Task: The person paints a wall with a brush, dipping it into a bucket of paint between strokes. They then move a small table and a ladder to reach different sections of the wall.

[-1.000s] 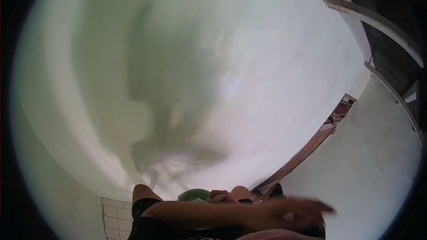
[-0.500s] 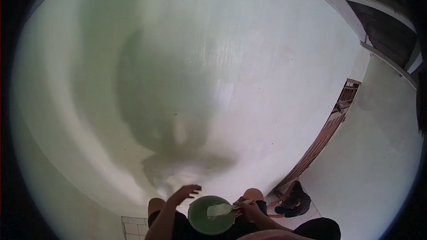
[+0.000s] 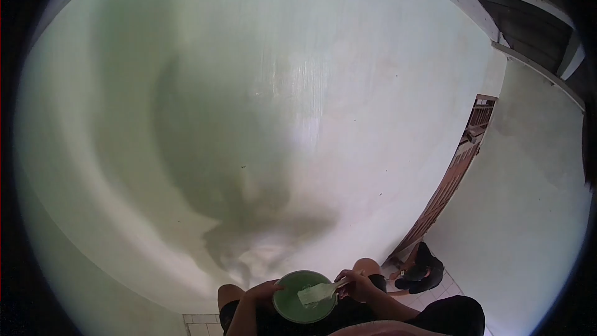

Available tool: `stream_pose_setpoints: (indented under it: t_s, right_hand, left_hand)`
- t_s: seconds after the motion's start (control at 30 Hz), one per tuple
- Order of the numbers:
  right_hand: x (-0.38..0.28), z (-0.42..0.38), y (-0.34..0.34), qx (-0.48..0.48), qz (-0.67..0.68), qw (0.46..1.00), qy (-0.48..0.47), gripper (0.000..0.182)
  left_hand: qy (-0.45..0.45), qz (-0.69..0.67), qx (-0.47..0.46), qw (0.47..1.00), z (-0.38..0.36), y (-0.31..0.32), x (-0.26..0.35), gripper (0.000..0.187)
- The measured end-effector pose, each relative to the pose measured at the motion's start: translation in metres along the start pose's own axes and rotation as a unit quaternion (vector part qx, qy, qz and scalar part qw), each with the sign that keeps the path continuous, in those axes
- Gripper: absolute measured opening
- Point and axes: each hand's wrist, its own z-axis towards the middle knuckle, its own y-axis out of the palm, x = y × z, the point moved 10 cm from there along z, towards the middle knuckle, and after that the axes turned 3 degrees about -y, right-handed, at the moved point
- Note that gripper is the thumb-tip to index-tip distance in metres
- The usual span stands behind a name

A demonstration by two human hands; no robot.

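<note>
My right hand (image 3: 356,285) is wrapped round the handle of a wide paintbrush (image 3: 316,294). Its pale bristles are coated with whitish paint and hang over the mouth of a green bucket (image 3: 287,306). Light green paint shows inside the bucket, which sits between my knees. My left hand (image 3: 267,290) grips the bucket's left rim, its fingers partly hidden by the wall of the bucket.
A pale green wall (image 3: 348,168) rises in front of me, with a shiny wet-looking patch and my shadow on it. Down to the right crouches another person (image 3: 420,270) in dark clothes. A brown slatted wooden frame (image 3: 451,180) stands near the corner.
My left hand has come down from the air beside the bucket onto its rim. The bucket and brush have shifted slightly right in view, and the camera has turned a little.
</note>
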Motion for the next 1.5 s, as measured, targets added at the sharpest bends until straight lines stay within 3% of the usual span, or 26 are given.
stream_pose_setpoints:
  t_s: [0.03,0.07,0.1,0.13,0.17,0.27,0.37,0.47,0.53,0.57,0.6,0.63,0.8,0.93,1.3,1.33,1.4,1.47,1.5]
  right_hand:
    - [-0.006,0.003,0.001,-0.002,0.0,1.0,-0.002,0.033]
    - [-0.013,0.006,0.0,0.006,0.06,0.998,-0.014,0.037]
    - [-0.018,0.008,0.002,0.016,0.122,0.992,-0.024,0.04]
    - [-0.038,0.007,0.005,0.085,0.101,0.99,-0.052,0.038]
    - [-0.059,0.008,0.014,0.095,0.1,0.987,-0.087,0.037]
    - [-0.144,0.004,0.044,0.131,0.104,0.961,-0.219,0.032]
    - [-0.227,0.006,0.074,0.077,0.035,0.933,-0.348,0.027]
    - [-0.312,-0.001,0.105,0.039,0.042,0.881,-0.47,0.021]
    - [-0.373,-0.013,0.138,0.031,0.006,0.843,-0.538,0.022]
    - [-0.401,-0.02,0.15,0.037,0.023,0.818,-0.574,0.021]
    - [-0.43,-0.025,0.161,0.039,0.04,0.791,-0.609,0.02]
    - [-0.459,-0.025,0.173,0.028,0.031,0.776,-0.629,0.019]
    - [-0.564,-0.017,0.258,0.007,0.015,0.683,-0.731,0.018]
    - [-0.609,0.009,0.286,-0.03,0.02,0.649,-0.76,0.017]
    - [-0.646,0.044,0.282,-0.022,0.022,0.591,-0.806,0.018]
    - [-0.647,0.045,0.284,-0.023,0.014,0.586,-0.81,0.018]
    - [-0.649,0.048,0.276,-0.02,0.016,0.579,-0.815,0.017]
    - [-0.64,0.061,0.258,0.111,-0.126,0.577,-0.799,0.017]
    - [-0.63,0.058,0.247,0.095,-0.119,0.577,-0.802,0.016]
  left_hand:
    - [0.005,0.022,0.058,0.998,-0.003,-0.011,0.008,0.053]
    - [0.004,0.022,0.059,0.998,-0.002,-0.016,0.01,0.053]
    - [0.191,0.199,0.094,0.957,-0.007,-0.023,0.048,0.051]
    - [0.363,0.363,0.119,0.85,-0.029,-0.009,0.074,0.049]
    - [0.104,-0.033,0.103,0.989,-0.038,-0.013,0.071,0.051]
    - [0.149,0.031,0.152,0.977,-0.075,-0.008,0.147,0.055]
    - [0.272,0.035,0.173,0.946,-0.126,0.005,0.237,0.052]
    - [0.281,0.048,0.164,0.944,-0.167,0.026,0.3,0.051]
    - [0.405,0.181,0.232,0.865,-0.209,0.042,0.348,0.05]
    - [0.407,0.186,0.226,0.865,-0.214,0.048,0.361,0.05]
    - [0.369,0.102,0.206,0.9,-0.211,0.046,0.368,0.05]
    - [0.325,0.015,0.185,0.927,-0.204,0.044,0.366,0.049]
    - [0.341,-0.023,0.173,0.924,-0.197,0.04,0.363,0.048]
    - [0.333,-0.05,0.192,0.922,-0.183,0.033,0.347,0.048]
    - [0.236,0.017,0.338,0.911,-0.193,0.005,0.291,0.05]
    - [0.236,0.018,0.338,0.911,-0.182,-0.005,0.283,0.05]
    - [0.306,0.099,0.391,0.862,-0.169,-0.035,0.277,0.05]
    - [0.277,0.068,0.386,0.877,-0.195,-0.02,0.284,0.05]
    - [0.244,0.038,0.381,0.891,-0.196,-0.014,0.283,0.05]
